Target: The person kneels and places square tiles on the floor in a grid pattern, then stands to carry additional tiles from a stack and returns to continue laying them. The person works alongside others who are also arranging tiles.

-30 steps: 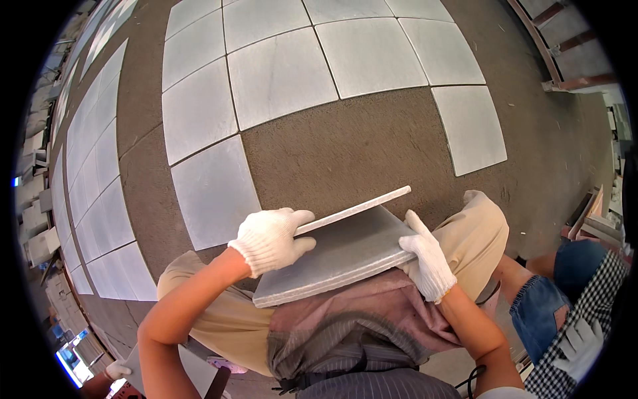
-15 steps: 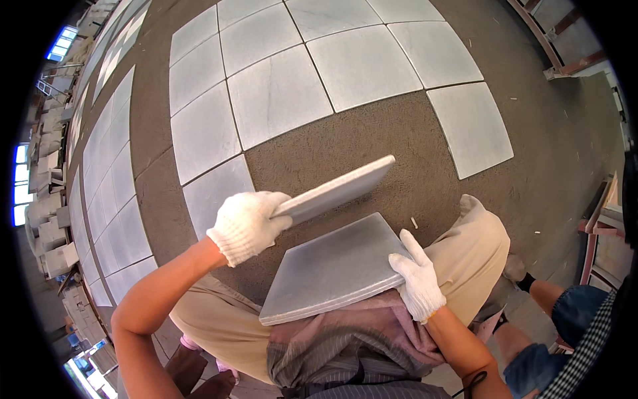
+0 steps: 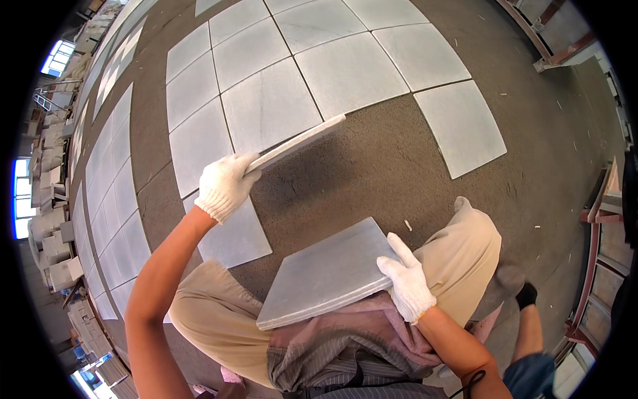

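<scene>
We are holding a grey tile (image 3: 299, 141) out over the bare floor (image 3: 372, 166), left hand (image 3: 224, 186) fingers gripping its edge. Right hand (image 3: 407, 284) fingers are steadying the lap stack (image 3: 325, 272). Next, we judge, it needs lowering squarely beside the laid tiles (image 3: 266, 110).

left hand (image 3: 224, 186) gloved, raised, clenched | right hand (image 3: 407, 282) gloved, low, gripping

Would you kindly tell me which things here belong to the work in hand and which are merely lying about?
In hand:
- lifted grey tile, held edge-on by the left hand
- stack of grey tiles on the lap, steadied by the right hand
- laid tiles on the sand bed

Lying about:
- metal rack at right
- piled blocks at left
</scene>
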`<state>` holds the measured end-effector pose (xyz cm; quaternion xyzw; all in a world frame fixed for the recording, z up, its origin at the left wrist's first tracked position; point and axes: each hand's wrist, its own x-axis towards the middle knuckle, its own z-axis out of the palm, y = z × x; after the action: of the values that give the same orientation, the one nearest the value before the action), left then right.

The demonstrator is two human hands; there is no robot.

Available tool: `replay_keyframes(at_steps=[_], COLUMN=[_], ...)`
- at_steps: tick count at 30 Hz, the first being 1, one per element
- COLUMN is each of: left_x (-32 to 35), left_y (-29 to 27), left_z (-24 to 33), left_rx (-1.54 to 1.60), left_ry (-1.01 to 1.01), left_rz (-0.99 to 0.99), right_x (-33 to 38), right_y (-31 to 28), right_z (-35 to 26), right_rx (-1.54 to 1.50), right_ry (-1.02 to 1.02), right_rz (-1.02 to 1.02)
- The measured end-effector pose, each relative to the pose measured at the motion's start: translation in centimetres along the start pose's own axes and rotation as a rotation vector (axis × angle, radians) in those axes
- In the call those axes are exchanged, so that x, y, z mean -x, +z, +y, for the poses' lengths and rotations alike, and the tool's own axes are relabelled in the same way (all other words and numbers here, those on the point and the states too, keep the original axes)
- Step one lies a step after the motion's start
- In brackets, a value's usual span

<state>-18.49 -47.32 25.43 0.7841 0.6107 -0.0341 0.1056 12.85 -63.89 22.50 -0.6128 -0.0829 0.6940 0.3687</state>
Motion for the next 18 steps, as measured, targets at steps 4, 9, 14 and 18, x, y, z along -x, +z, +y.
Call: replay_keyframes(at_steps=[4, 9, 14, 18], left_x=[-0.4, -0.6, -0.5, -0.7], left_y=[0.6, 0.9, 1.7, 1.5], left_z=[-0.3, -0.7, -1.6, -1.8], left_rx=[0.027, 0.000, 0.000, 0.001], left_ry=[-0.042, -0.050, -0.049, -0.035], left_rz=[0.006, -0.015, 0.004, 0.024], right_x=[-0.1, -0.1, -0.5, -0.3], right_y=[0.0, 0.0, -0.3, 0.1], right_z=[0.2, 0.3, 1.0, 0.4], right_rx=[-0.009, -0.006, 0.031, 0.021], right_ry=[-0.015, -0.021, -0.054, -0.036], right_rz=[-0.003, -0.007, -0.007, 0.001])
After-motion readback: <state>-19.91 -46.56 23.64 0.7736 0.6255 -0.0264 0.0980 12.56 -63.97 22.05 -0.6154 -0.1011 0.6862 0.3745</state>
